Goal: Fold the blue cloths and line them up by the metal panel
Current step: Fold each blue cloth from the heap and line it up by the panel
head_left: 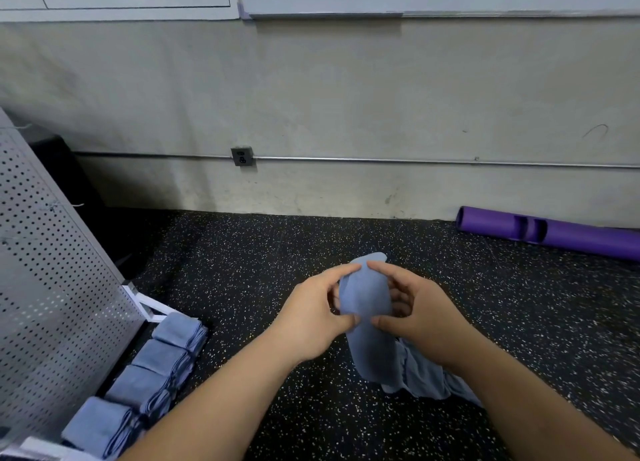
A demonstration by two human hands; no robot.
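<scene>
A blue cloth hangs lifted in the middle of the view, its lower end trailing onto the speckled floor. My left hand pinches its left edge between thumb and fingers. My right hand pinches the right edge the same way. Several folded blue cloths lie in a row on the floor along the foot of the perforated metal panel at the left. More loose blue cloth lies under my right forearm.
A purple foam roller lies by the wall at the right. A concrete wall with a conduit and outlet box runs across the back. The panel's white base juts out onto the black speckled floor.
</scene>
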